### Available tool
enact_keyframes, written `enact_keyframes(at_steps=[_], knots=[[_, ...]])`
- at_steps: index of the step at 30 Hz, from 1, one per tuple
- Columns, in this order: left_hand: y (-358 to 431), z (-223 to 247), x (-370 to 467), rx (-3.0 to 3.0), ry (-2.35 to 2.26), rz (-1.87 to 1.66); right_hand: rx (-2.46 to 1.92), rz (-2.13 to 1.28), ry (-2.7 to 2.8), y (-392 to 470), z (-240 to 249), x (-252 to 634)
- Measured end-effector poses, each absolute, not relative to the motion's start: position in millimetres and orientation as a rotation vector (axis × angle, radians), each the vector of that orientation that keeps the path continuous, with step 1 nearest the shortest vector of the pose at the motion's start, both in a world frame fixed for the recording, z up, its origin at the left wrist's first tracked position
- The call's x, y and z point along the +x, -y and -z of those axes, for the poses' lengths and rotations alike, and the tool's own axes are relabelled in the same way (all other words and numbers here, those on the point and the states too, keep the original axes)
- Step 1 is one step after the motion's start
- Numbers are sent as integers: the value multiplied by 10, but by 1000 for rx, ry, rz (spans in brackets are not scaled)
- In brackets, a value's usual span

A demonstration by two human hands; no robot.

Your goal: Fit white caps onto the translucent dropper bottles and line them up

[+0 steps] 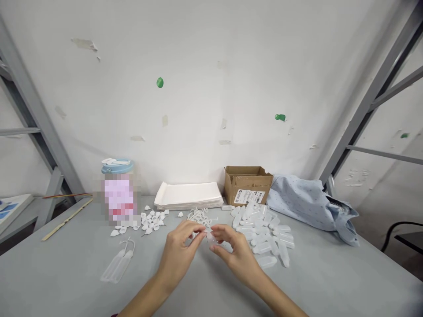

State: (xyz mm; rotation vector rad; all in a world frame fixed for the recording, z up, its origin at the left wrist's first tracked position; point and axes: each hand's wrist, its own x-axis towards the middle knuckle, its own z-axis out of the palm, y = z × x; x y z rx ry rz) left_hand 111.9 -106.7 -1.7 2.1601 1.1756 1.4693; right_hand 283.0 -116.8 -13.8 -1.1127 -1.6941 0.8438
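Note:
My left hand (181, 246) pinches a small white cap at the middle of the grey table. Close beside it, my right hand (235, 253) holds a translucent plastic tube (211, 239) between thumb and fingers, its end against the cap. Fingers partly hide both pieces. Behind my hands lies a heap of white cords (200, 216). A pile of translucent tubes (261, 233) spreads to the right. Several small white caps (152, 221) are scattered to the left. Two tubes with looped cords (117, 265) lie side by side at the left front.
A stack of white sheets (190, 195) and an open cardboard box (248, 187) stand by the wall. Light blue cloth (307, 202) lies at the right. A blue-lidded container (118, 191) stands at the left, near a thin strip (68, 219) on the table (76, 255).

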Motion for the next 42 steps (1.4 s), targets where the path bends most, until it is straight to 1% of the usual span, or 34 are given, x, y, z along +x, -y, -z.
enact_keyframes(at_steps=[8, 13, 20, 29, 36, 42], knots=[[1100, 63, 1129, 2364, -1079, -1552, -1092, -846, 1662, 1190, 124, 2839], [1088, 93, 1124, 2386, -1058, -1581, -1080, -915, 1658, 1200, 109, 2835], [1138, 19, 1145, 2459, -957, -1494, -1020, -936, 1637, 1208, 86, 2833], [1150, 7, 1147, 2343, -952, -1597, -1003, -948, 1502, 1196, 110, 2831], [1170, 0, 1178, 2372, -1005, -1627, -1073, -807, 1506, 1210, 115, 2825], [1168, 6, 1207, 2429, -894, -1718, -1044, -725, 1532, 1240, 112, 2794]])
